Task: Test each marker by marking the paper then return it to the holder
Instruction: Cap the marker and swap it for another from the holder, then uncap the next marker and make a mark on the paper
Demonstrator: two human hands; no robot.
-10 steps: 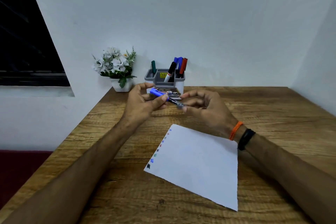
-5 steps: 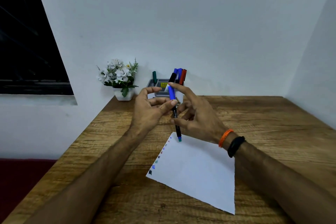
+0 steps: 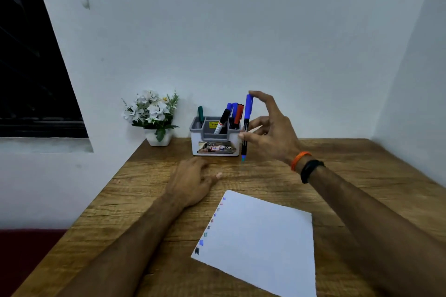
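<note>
**Around the desk**

A wooden table (image 3: 362, 176) with a strong grain fills the lower view, set into a corner of pale walls (image 3: 241, 31). At its far left edge stands a small white pot of white flowers (image 3: 154, 116) with green leaves, close against the back wall. A dark window (image 3: 29, 79) takes up the left side, above a pale sill. Below it, beside the table, lies a dark red surface (image 3: 21, 253).

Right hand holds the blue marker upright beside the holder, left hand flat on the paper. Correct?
Not quite. The head view shows the left hand resting on the bare table, short of the paper, not on it. The rest stands: the right hand holds the blue marker upright beside the holder.
</note>
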